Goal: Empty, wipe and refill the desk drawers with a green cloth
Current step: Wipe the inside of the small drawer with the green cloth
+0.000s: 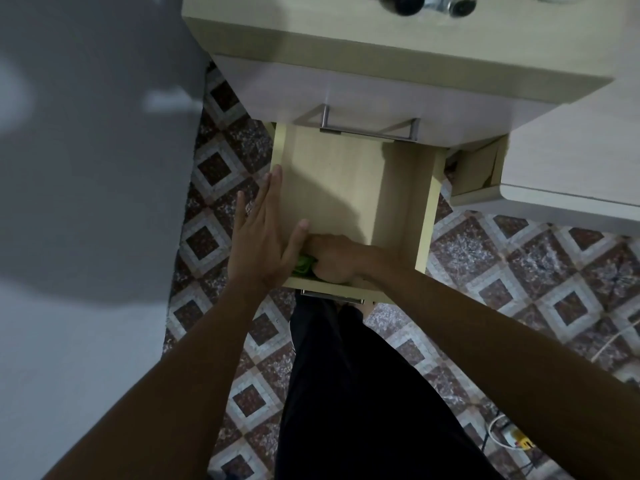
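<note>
Green cloth [304, 265] mostly hidden under gripping right hand [330, 259] in drawer [424, 216]; left hand [263, 233] flat, fingers straight.

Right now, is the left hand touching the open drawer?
Touching. The head view shows the left hand lying flat, fingers straight, on the left wall of the open drawer, with no gap visible.

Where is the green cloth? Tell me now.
In the head view, the cloth lies in the near left corner of the open drawer, held under the right hand, beside the left hand resting on the drawer's left wall.
</note>
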